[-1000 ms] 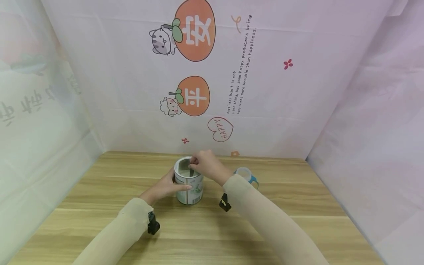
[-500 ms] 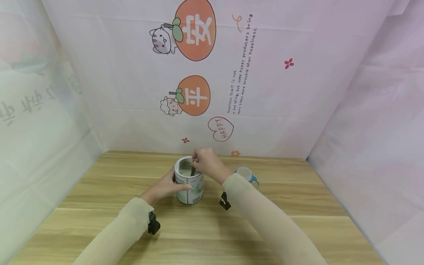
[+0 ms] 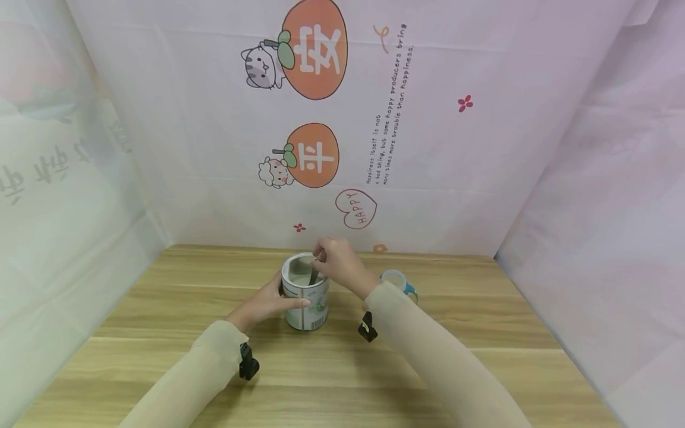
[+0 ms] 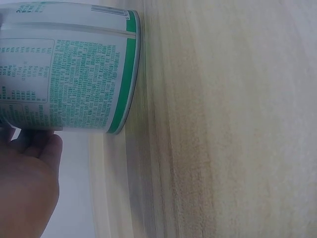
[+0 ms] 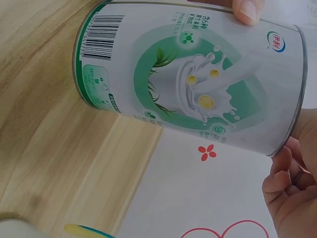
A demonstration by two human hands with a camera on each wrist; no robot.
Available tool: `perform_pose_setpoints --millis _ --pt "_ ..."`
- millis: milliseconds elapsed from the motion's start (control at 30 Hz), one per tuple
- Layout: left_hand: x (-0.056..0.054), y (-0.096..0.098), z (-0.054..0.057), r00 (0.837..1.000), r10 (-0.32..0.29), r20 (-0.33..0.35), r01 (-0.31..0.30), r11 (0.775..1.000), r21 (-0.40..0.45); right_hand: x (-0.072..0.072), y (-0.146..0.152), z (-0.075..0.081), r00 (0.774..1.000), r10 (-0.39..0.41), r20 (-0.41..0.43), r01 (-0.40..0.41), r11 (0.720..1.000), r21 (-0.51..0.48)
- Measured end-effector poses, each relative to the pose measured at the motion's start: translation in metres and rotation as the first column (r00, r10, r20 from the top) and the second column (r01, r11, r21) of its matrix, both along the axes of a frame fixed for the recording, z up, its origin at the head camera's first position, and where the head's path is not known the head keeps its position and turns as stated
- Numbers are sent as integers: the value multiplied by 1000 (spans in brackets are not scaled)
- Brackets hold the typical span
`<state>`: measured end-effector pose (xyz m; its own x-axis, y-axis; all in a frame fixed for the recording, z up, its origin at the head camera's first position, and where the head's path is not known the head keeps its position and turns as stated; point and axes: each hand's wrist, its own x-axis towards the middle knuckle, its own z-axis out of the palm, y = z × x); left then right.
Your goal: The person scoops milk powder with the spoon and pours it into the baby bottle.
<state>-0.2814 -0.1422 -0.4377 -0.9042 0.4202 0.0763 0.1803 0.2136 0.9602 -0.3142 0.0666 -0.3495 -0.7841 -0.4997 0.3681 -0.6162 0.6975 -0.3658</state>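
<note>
A milk powder can (image 3: 316, 308), white and green with a printed label, stands upright on the table with its top uncovered. My left hand (image 3: 267, 304) grips its left side, thumb across the front. In the right wrist view that thumb (image 5: 247, 11) shows against the label. Above the rim, my right hand (image 3: 342, 266) pinches a dark, spoon-like handle (image 3: 313, 277) that reaches down into the can. The handle's lower end is hidden inside. Curled fingers of the right hand (image 5: 292, 191) appear beside the rim in the right wrist view.
A clear cup (image 3: 394, 279) with blue handles stands right of the can, partly behind the right sleeve (image 3: 428, 345). The wooden table (image 3: 299, 380) meets a printed cloth (image 3: 428, 196) at the back, and cloth hangs along both sides.
My right hand has shifted slightly right and up over the can's opening, and the dark handle has moved right with it. The left hand and can have stayed in place.
</note>
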Motion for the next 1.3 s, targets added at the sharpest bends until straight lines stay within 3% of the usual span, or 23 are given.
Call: perform_pose_setpoints --millis 133,367,733,933,1300 --pt "1 1 -1 1000 10 15 -9 1000 -1 4 6 0 999 31 -26 -32 999 -34" --pt "-1 0 -4 1000 14 14 -14 1000 3 9 17 -1 999 20 32 -16 995 -100" --pt "-1 0 -3 999 49 16 -49 998 -43 18 42 -2 999 -8 46 16 985 -170" --pt "0 -1 1 998 61 -2 -60 995 -84 22 59 -3 999 6 33 1 974 -228" --pt "1 -1 5 997 63 -40 -67 989 -131 30 90 -6 999 -11 -51 0 980 -201"
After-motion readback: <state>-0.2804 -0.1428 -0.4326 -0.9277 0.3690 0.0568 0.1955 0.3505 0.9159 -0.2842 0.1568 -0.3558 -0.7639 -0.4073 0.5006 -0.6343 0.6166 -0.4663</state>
